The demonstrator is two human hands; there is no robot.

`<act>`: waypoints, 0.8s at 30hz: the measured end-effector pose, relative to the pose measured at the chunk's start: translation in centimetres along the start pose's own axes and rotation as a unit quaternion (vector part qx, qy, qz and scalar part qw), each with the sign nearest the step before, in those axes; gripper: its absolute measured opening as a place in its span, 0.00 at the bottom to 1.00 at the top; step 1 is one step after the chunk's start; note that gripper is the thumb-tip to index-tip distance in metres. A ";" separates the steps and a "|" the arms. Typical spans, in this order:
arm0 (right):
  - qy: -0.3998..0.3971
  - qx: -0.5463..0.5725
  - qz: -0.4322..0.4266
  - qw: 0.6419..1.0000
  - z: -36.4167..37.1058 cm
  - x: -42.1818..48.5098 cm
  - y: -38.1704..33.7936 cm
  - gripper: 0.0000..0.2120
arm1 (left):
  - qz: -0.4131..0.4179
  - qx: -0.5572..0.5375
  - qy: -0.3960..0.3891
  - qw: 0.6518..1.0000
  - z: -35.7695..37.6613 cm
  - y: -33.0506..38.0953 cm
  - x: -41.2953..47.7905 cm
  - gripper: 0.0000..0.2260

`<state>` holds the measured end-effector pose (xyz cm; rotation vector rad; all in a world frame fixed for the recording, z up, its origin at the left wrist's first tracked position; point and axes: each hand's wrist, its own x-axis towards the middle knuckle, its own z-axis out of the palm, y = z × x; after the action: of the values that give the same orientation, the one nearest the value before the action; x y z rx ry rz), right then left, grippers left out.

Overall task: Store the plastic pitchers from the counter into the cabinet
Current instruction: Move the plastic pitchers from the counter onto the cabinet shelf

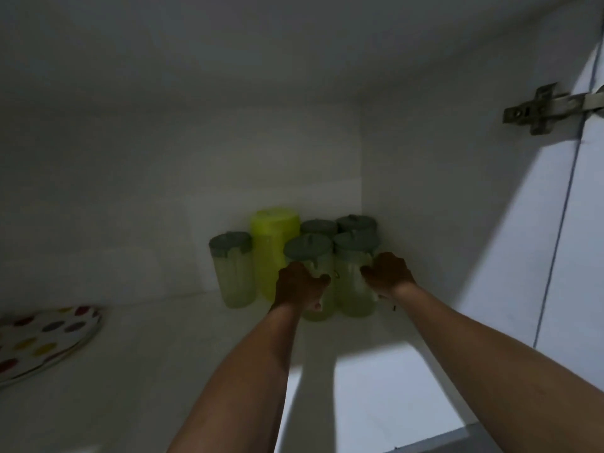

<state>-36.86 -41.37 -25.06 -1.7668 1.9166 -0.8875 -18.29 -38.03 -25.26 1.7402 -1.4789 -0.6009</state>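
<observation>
No legible text, label, brand, number or sign appears anywhere in the head view. The pitchers point(354, 276) at the back right corner of the cabinet shelf point(163, 371) carry no readable marking; the dim, blurred picture shows none.

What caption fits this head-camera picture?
Left hand and right hand set two grey-lidded pitchers among others on the cabinet shelf.

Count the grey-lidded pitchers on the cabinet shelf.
5. One stands alone at the left, two at the back right, and two in front, one at each hand. More may be hidden behind the yellow container.
</observation>
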 end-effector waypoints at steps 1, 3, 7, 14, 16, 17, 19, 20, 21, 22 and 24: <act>0.001 0.003 0.000 1.000 0.2 0.3 -0.1 0.21 | 0.008 0.001 0.006 1.000 0.2 -0.2 0.3 0.21; -0.004 0.010 -0.002 1.000 0.6 0.8 -0.3 0.22 | 0.014 -0.009 0.020 1.000 0.2 -0.5 0.8 0.20; -0.012 0.020 -0.003 1.000 1.3 1.4 -0.3 0.24 | 0.014 0.002 0.025 1.000 0.1 -0.8 1.0 0.22; -0.014 -0.031 0.026 0.999 -0.2 -1.0 -0.6 0.36 | 0.003 0.050 0.046 0.998 -0.3 0.1 -1.3 0.38; -0.001 -0.034 0.016 0.999 -1.2 -2.2 -0.5 0.38 | -0.011 0.065 0.055 0.996 -0.7 0.6 -2.6 0.38; 0.005 -0.032 0.009 0.999 -1.9 -3.0 -0.5 0.37 | -0.015 0.072 0.059 0.996 -0.8 0.7 -3.3 0.40; 0.010 -0.029 -0.006 1.000 -3.4 -5.1 -0.5 0.32 | -0.012 0.083 0.062 0.995 -1.3 1.2 -5.3 0.42; 0.014 -0.029 -0.016 0.999 -4.1 -6.3 -0.5 0.29 | -0.003 0.086 0.067 0.994 -1.5 1.5 -6.4 0.41; 0.020 -0.029 -0.026 0.999 -4.9 -7.6 -0.5 0.26 | 0.012 0.090 0.076 0.993 -1.8 1.8 -7.6 0.38; 0.025 -0.029 -0.037 0.999 -5.6 -9.0 -0.4 0.24 | 0.026 0.093 0.085 0.992 -2.1 2.1 -9.1 0.34; 0.031 -0.028 -0.058 0.997 -7.1 -12.1 -0.2 0.23 | 0.034 0.096 0.099 0.990 -2.5 3.0 -12.3 0.29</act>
<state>-39.80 -28.12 -21.47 -1.9228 1.9103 -0.9459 -20.94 -25.59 -22.89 1.8288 -1.4871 -0.2493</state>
